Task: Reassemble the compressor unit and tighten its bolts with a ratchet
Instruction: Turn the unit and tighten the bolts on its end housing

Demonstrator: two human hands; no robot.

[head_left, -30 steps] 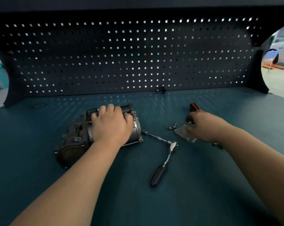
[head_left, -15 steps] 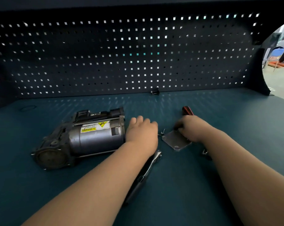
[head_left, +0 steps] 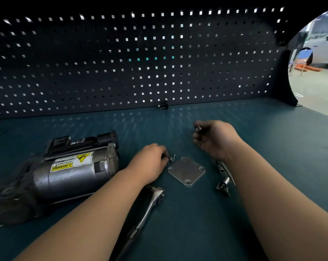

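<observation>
Compressor (head_left: 65, 172) left of plate (head_left: 186, 171); ratchet (head_left: 148, 208) nearer.

The dark teal table (head_left: 197, 232) runs back to a pegboard (head_left: 121, 63), with a small dark object (head_left: 163, 106) lying at its far edge. On the left the compressor unit (head_left: 65, 172) lies on its side, yellow warning label up. Near the middle a square metal plate (head_left: 186, 171) with a hole in each corner lies flat, two small bolts (head_left: 172, 158) just beyond its far left corner, the ratchet (head_left: 150, 206) lying nearer and partly hidden, and a few small metal fittings (head_left: 223, 185) lying to the plate's right.
</observation>
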